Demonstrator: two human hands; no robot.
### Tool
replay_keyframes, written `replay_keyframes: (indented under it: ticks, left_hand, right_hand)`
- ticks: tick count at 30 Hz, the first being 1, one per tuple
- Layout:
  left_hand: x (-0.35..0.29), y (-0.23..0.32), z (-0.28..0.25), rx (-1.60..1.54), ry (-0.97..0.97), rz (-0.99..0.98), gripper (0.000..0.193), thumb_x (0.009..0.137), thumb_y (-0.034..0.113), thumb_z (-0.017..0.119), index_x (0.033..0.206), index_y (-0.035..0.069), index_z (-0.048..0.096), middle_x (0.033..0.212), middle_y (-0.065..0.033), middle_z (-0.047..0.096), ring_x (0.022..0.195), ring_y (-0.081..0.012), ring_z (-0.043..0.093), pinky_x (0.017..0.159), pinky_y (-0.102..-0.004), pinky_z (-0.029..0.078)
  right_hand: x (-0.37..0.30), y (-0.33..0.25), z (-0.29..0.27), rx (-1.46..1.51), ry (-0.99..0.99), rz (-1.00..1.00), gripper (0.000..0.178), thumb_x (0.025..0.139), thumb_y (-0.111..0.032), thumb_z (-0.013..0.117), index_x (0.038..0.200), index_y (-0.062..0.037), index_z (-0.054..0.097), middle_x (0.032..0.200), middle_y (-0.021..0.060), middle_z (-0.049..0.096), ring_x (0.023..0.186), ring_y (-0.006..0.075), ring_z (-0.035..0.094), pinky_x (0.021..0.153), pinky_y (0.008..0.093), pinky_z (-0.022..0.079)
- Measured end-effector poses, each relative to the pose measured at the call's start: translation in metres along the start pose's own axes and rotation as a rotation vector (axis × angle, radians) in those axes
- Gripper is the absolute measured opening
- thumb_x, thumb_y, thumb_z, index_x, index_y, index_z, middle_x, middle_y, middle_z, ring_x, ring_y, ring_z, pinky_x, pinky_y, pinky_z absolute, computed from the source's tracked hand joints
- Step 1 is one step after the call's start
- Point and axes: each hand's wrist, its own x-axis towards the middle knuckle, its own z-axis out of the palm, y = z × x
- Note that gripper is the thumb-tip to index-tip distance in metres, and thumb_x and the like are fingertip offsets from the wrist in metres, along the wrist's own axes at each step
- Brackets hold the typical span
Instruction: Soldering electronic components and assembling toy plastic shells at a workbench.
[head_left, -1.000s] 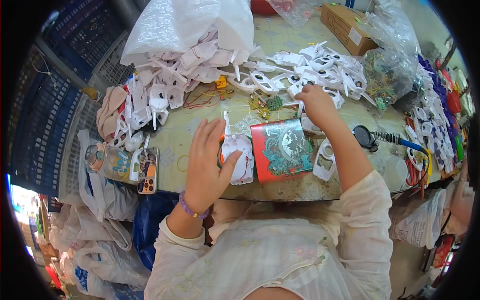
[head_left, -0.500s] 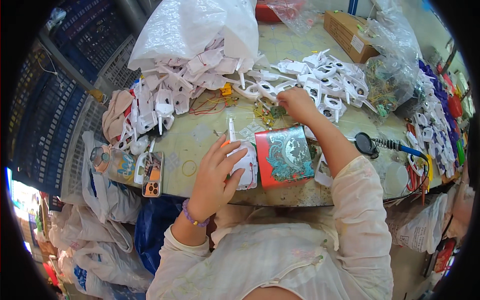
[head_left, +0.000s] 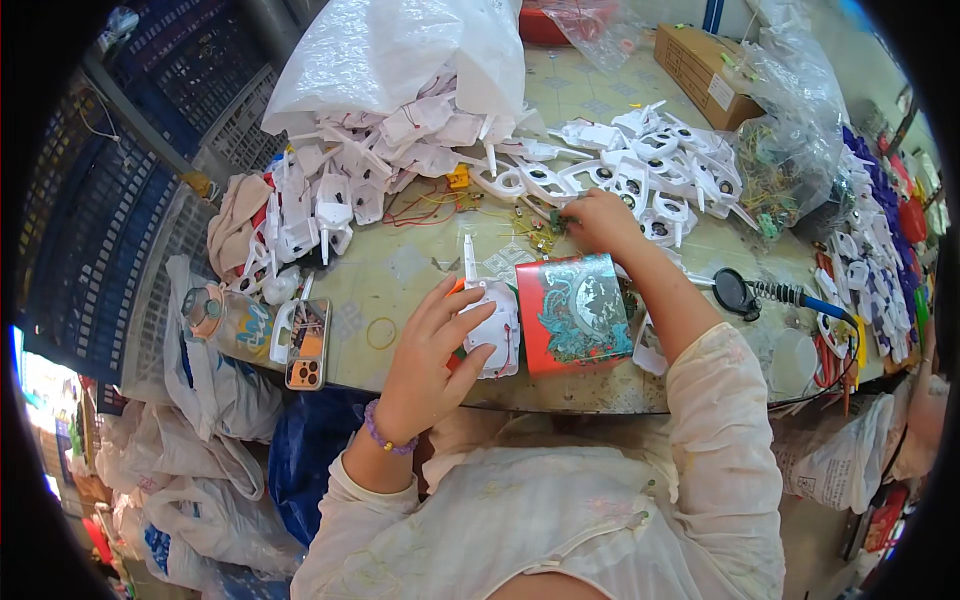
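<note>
My left hand [head_left: 432,345] is open, its fingers spread along the left side of a white plastic housing half [head_left: 494,335] with a narrow stem and thin red wires. A bit of orange [head_left: 458,287] shows by the index finger; what it belongs to is hidden. Farther off, my right hand [head_left: 602,224] pinches a small green circuit board [head_left: 558,221] at the edge of a small heap of boards with yellow wires [head_left: 532,232]. Between my hands stands a red box with a teal pattern [head_left: 574,315], beside the housing half.
White plastic housings [head_left: 645,165] are heaped at the back, more spill from a white bag [head_left: 400,60]. A soldering iron [head_left: 780,290] with a blue handle lies at right. At left are a phone [head_left: 307,345] and a bottle [head_left: 205,310]. A cardboard box [head_left: 705,75] stands far right.
My right hand has drawn slightly down and toward me at the circuit boards, its fingers closer together on one. My left hand stays over the housing half. The whole view has shifted slightly.
</note>
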Motion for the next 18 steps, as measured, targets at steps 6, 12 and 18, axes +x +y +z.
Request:
replay_keyframes:
  ticks: [6,12,18]
  left_hand:
    - [0.002,0.001,-0.004,-0.017,0.005,0.0,0.038,0.078,0.008,0.065,0.115,0.005,0.058,0.126,-0.0126,0.053,0.128,-0.037,0.038,0.104,-0.0446,0.032]
    - [0.003,0.003,-0.002,-0.033,0.002,0.019,0.038,0.078,0.008,0.065,0.115,0.004,0.058,0.127,-0.0131,0.053,0.128,-0.037,0.039,0.104,-0.0445,0.032]
    - [0.006,0.0,-0.005,-0.016,0.043,0.038,0.036,0.078,0.01,0.066,0.113,0.005,0.06,0.121,-0.0138,0.057,0.122,-0.0354,0.046,0.098,-0.0417,0.039]
  right_hand:
    - [-0.003,0.004,0.001,0.03,0.098,-0.057,0.026,0.073,-0.019,0.066,0.098,-0.0133,0.068,0.087,0.0049,0.067,0.09,0.0244,0.058,0.078,0.038,0.048]
    - [-0.004,-0.003,-0.005,0.027,0.044,-0.015,0.037,0.071,-0.019,0.07,0.107,-0.0126,0.063,0.095,0.0042,0.066,0.095,0.0249,0.057,0.082,0.0381,0.047]
    - [-0.022,-0.005,-0.029,0.245,0.267,-0.078,0.027,0.073,-0.014,0.068,0.099,-0.0093,0.063,0.09,0.0086,0.064,0.09,0.0266,0.056,0.081,0.038,0.046]
